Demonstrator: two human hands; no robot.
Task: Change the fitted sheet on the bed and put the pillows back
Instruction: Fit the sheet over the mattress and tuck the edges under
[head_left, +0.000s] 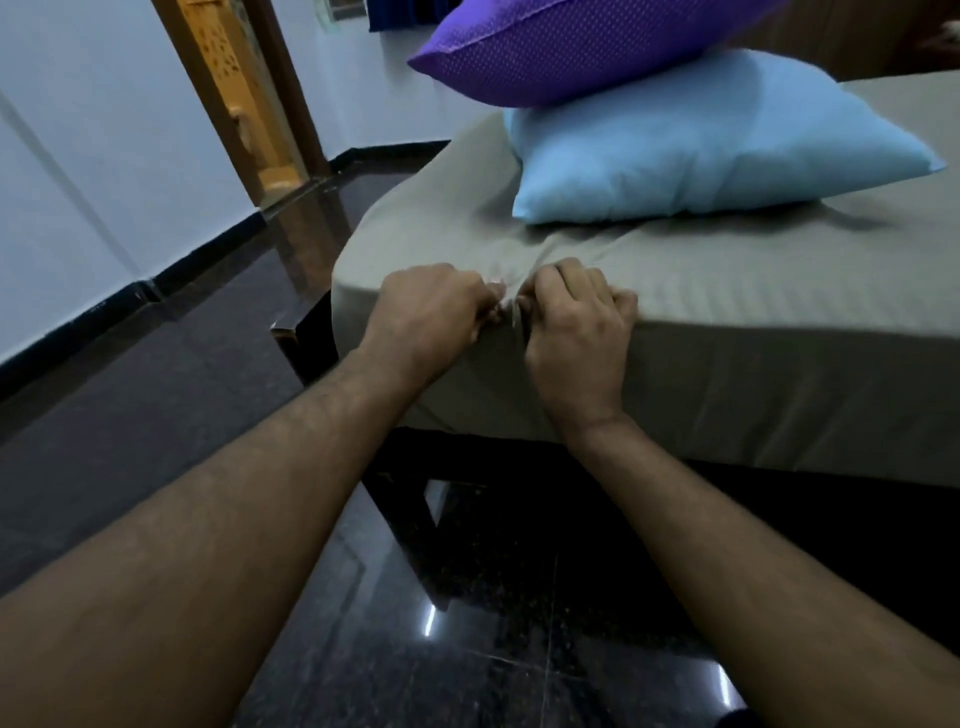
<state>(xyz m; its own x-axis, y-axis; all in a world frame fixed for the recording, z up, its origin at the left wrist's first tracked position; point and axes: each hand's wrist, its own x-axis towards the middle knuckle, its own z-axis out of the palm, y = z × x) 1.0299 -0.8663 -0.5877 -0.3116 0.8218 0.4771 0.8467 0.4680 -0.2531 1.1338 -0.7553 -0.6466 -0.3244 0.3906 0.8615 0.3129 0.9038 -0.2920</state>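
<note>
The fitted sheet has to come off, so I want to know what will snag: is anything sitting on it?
Yes. A light blue pillow lies on the grey fitted sheet just beyond the left hand and right hand, which pinch the sheet at the mattress edge. A purple pillow is stacked on the blue one.

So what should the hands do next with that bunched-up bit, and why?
Probably pull the pinched fold down over the mattress edge. Both the left hand and right hand grip the grey sheet there, and wrinkles run toward the blue pillow.
</note>
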